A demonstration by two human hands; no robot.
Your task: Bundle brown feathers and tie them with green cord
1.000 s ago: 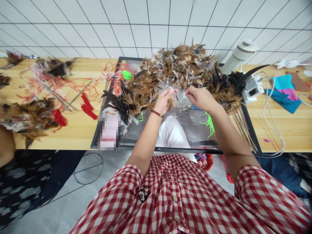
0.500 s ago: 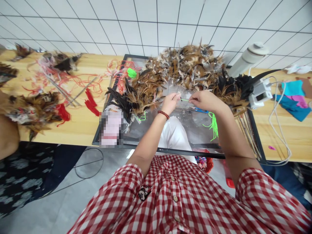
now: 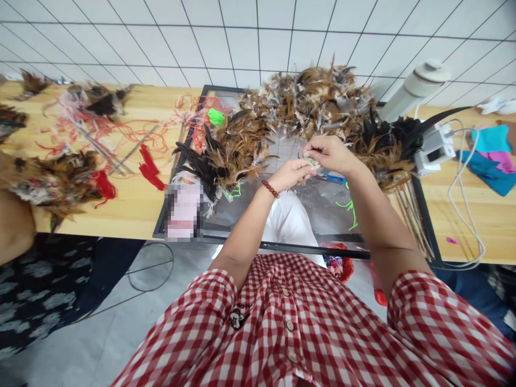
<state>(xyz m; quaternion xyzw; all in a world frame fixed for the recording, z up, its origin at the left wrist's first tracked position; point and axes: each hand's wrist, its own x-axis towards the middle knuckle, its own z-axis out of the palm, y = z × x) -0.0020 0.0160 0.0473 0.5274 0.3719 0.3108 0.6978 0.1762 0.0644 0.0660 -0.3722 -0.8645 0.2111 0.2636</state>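
Observation:
My left hand (image 3: 293,174) and my right hand (image 3: 328,152) meet above a dark glass sheet (image 3: 250,217), fingers pinched together. Between them is a small thing I cannot name, with a green thread at the fingertips. A big heap of brown feathers (image 3: 310,102) lies just behind the hands. A bundle of brown and black feathers (image 3: 226,158) sits to the left of my left hand. Blue-handled scissors (image 3: 332,178) and loose green threads (image 3: 350,207) lie on the glass under my right wrist.
A white bottle (image 3: 411,90), a small white device (image 3: 433,148) with cables and several thin sticks (image 3: 413,217) lie right. Red strings (image 3: 149,169) and more feathers (image 3: 52,183) cover the wooden table (image 3: 121,215) on the left, by another person's arm (image 3: 12,231).
My hands have closed in on each other: the right hand rose slightly and moved left, the left hand dropped below it. The green thread stretched between them half a second ago is now bunched at the fingertips.

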